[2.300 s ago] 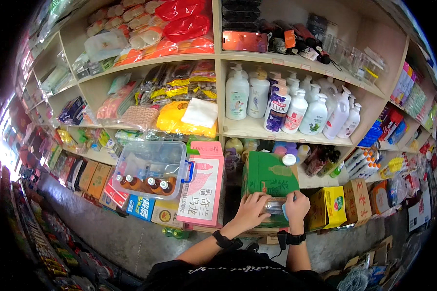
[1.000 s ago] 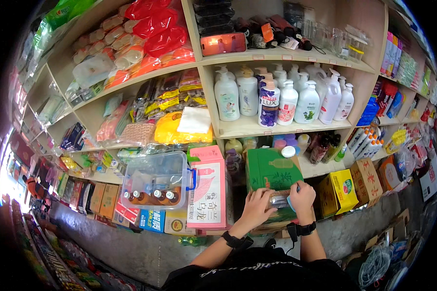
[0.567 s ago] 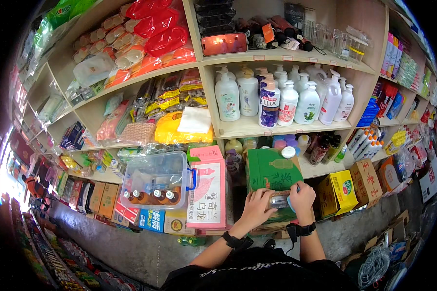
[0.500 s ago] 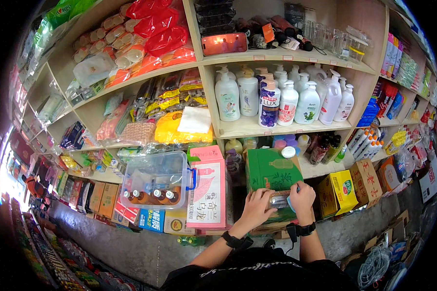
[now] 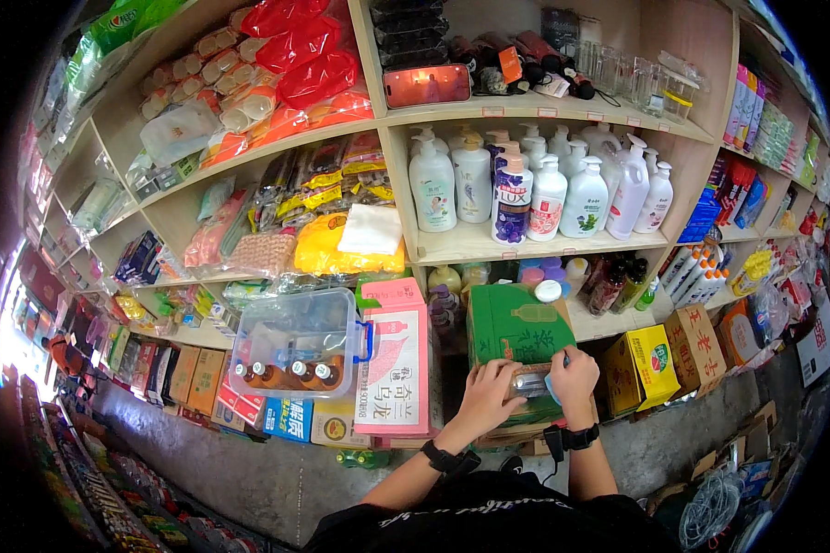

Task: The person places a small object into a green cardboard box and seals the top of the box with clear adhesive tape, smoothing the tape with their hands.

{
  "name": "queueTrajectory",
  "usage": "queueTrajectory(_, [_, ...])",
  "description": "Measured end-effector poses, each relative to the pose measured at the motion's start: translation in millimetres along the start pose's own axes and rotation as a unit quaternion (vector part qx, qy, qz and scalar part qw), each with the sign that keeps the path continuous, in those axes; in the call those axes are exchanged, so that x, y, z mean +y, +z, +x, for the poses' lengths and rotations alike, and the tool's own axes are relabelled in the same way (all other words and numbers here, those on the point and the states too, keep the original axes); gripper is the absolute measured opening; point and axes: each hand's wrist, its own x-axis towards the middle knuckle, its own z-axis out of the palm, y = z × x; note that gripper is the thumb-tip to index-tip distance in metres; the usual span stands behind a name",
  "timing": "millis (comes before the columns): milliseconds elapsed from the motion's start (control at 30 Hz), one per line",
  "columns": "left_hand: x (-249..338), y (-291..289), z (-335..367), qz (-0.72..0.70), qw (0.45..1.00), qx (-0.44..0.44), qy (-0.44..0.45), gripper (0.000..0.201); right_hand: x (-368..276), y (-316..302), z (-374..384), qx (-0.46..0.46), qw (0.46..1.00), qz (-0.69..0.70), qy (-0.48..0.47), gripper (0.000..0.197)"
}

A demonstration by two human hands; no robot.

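Observation:
Low over the top of a green carton, my left hand grips a small clear, shiny container lying on its side. Its fingers wrap over the container's left end. My right hand is closed at the other end, its fingers bent. A small light-blue piece, which looks like cloth, shows between the right hand and the container. The fingers hide much of the container, so its exact kind cannot be made out.
To the left, a clear plastic bin holds several brown bottles with pale caps beside a pink-and-white carton. Pump bottles line the shelf ahead. A phone leans above them. Yellow and brown cartons stand right.

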Motion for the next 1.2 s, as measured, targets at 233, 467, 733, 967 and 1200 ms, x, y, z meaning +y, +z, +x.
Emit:
queueTrajectory(233, [-0.2,2.0,-0.8,0.002,1.0,0.002,-0.007,0.067,-1.5,-2.4,-0.3,-0.002,1.0,0.007,0.004,0.027])
queueTrajectory(467, [-2.0,2.4,-0.7,-0.003,1.0,0.012,0.003,0.067,-5.2,-5.5,0.9,-0.008,1.0,0.007,0.004,0.027])
queueTrajectory(733, [1.6,-1.4,0.4,0.005,1.0,-0.004,-0.011,0.066,-0.3,-1.8,0.5,-0.01,1.0,0.008,0.001,0.026])
queueTrajectory(967, [-2.6,3.8,-1.5,0.004,1.0,-0.004,-0.01,0.067,-6.7,-6.8,-0.5,-0.01,0.999,0.033,0.019,0.027])
queueTrajectory(1200, [-2.5,2.9,-0.9,0.004,1.0,-0.004,0.0,0.066,-2.5,-3.0,-1.2,-0.003,1.0,0.026,0.013,0.027])
